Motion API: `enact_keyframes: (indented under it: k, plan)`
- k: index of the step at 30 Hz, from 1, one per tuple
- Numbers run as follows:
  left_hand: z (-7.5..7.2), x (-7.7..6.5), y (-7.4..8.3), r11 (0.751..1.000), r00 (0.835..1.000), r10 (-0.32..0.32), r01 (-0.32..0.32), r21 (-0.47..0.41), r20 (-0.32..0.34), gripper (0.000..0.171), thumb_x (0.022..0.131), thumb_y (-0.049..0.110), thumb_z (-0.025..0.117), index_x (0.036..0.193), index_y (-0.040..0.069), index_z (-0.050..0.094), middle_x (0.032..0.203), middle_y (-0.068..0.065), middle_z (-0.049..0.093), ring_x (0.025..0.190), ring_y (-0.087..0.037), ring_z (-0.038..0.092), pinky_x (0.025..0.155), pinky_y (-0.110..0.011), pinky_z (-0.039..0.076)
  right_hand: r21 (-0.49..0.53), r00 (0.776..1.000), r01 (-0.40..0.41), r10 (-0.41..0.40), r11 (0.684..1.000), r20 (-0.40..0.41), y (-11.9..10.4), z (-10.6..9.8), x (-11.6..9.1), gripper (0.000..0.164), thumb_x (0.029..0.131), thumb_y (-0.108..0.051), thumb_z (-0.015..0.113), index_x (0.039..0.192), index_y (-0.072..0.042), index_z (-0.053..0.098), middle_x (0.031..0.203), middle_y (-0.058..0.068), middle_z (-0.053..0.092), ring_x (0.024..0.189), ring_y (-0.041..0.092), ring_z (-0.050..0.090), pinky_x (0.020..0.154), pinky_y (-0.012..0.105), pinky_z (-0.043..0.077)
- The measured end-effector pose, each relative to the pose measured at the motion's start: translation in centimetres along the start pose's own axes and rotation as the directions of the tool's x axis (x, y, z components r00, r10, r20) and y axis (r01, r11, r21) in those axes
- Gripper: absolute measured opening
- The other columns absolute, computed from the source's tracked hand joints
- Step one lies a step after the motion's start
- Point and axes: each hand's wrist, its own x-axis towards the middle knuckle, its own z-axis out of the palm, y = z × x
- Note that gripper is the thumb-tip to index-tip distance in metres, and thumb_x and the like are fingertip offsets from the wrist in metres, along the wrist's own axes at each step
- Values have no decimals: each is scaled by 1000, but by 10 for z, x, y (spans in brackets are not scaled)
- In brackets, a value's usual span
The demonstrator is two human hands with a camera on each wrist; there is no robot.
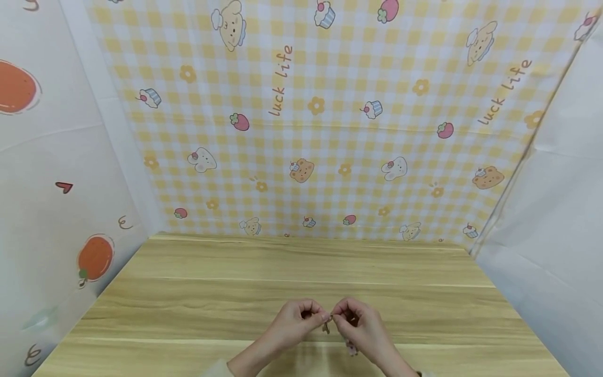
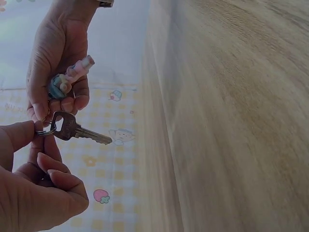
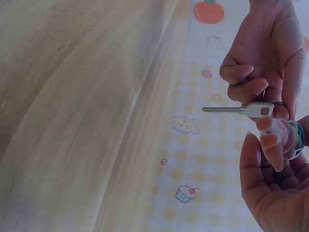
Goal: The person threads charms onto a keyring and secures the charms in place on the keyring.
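Note:
A metal key (image 2: 66, 128) hangs from a small split ring (image 2: 47, 132). My left hand (image 1: 297, 320) pinches that ring between thumb and forefinger, and the key's blade sticks out beside the fingers. Close against it, my right hand (image 1: 365, 325) pinches the end of a keychain, its fingertips right at the ring. A bit of gold-coloured chain shows at those fingertips in the left wrist view. The keychain's pink and teal figurine charm (image 2: 71, 79) dangles by the right palm. Both hands are held above the table, fingertips nearly meeting.
The wood-grain table (image 1: 282, 262) spreads under the hands. A yellow checked cloth (image 1: 320, 136) with cartoon prints stands behind it. A printed white cloth (image 1: 52, 157) rises on the left and a plain white one (image 1: 542, 220) on the right.

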Motion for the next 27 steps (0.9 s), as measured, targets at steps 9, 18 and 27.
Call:
enact_keyframes:
  k: [9,18,27]
  plan:
    - [-1,6,-3,995,999,-14,10,-100,-35,31,89,23,64,93,-7,63,81,2,60,75,-12,48,68,-23,38,47,998,-61,62,997,-14,3,1,11,6,88,-4,60,90,1,60,67,2,54,43,4,45,37,17,38]
    - [-8,7,2,998,999,-35,36,-46,23,33,92,31,60,94,-2,63,94,-2,65,92,-15,56,86,-38,43,40,999,-47,47,998,-20,-1,1,15,4,88,-2,60,88,2,60,67,2,53,43,3,45,37,17,38]
    - [-5,11,3,996,1000,-15,13,-93,-25,28,92,24,61,89,-5,60,85,1,60,81,-13,50,73,-27,38,-4,997,-33,33,999,-63,-3,2,19,4,87,-2,60,88,2,60,68,3,54,49,2,46,40,16,38]
